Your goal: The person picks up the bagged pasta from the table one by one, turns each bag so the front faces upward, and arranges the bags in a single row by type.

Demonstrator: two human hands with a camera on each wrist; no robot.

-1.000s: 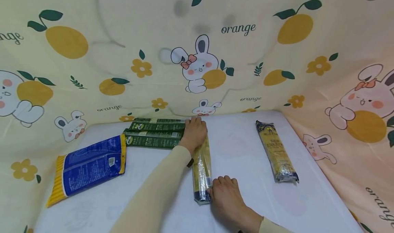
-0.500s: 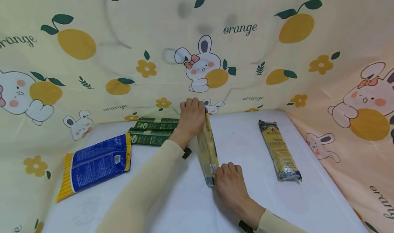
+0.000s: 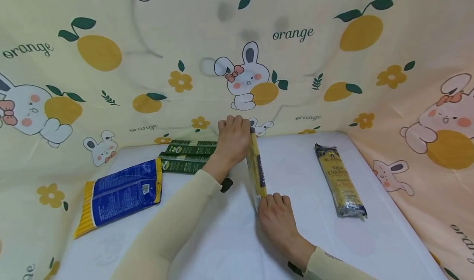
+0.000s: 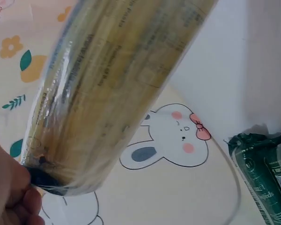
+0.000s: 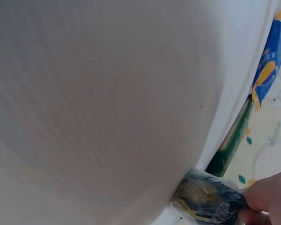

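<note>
A clear packet of spaghetti stands on its narrow edge, raised off the table at its far end. My left hand grips that far end; in the left wrist view its fingers pinch the dark corner of the wrapper. At the near end my right hand holds the packet, and in the right wrist view its fingers pinch the crinkled film of the spaghetti packet. Left of my left hand lie green spaghetti packets, partly hidden by that hand.
A blue packet with yellow ends lies at the left of the white table. Another yellow spaghetti packet lies on the right. A patterned cloth rises behind the table.
The spaghetti packet has gone from lying flat beside the green packets to standing on edge, its far end lifted by my left hand. Both hands have kept hold, and it has shifted slightly right.
</note>
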